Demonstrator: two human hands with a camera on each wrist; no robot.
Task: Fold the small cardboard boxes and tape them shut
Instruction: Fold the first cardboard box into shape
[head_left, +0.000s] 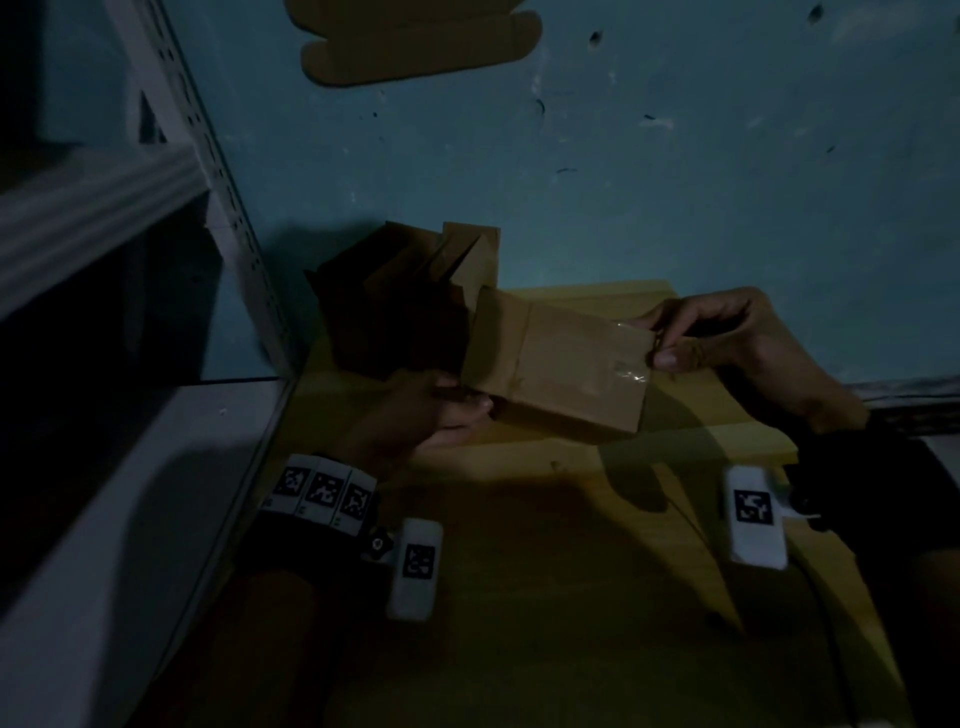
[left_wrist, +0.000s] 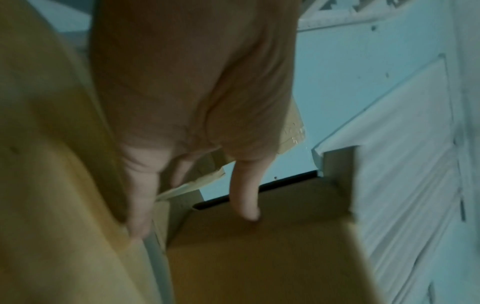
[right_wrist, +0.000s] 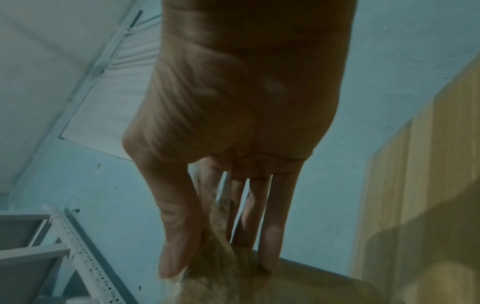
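Observation:
A small brown cardboard box (head_left: 571, 374) is held in the air above a yellow wooden board (head_left: 685, 457). My left hand (head_left: 470, 405) grips its left end, with the thumb on top and fingers underneath. The left wrist view shows that thumb pressing on the box (left_wrist: 259, 257). My right hand (head_left: 658, 344) pinches a strip of clear tape (head_left: 631, 375) at the box's right edge. In the right wrist view the tape (right_wrist: 218, 226) runs between thumb and fingers of the right hand (right_wrist: 218, 267) down onto the box (right_wrist: 306, 286).
Several folded boxes (head_left: 415, 291) stand close behind the held one. A flat cardboard blank (head_left: 415, 47) lies on the teal floor farther away. A grey metal shelf rack (head_left: 197, 130) stands at the left. The scene is dim.

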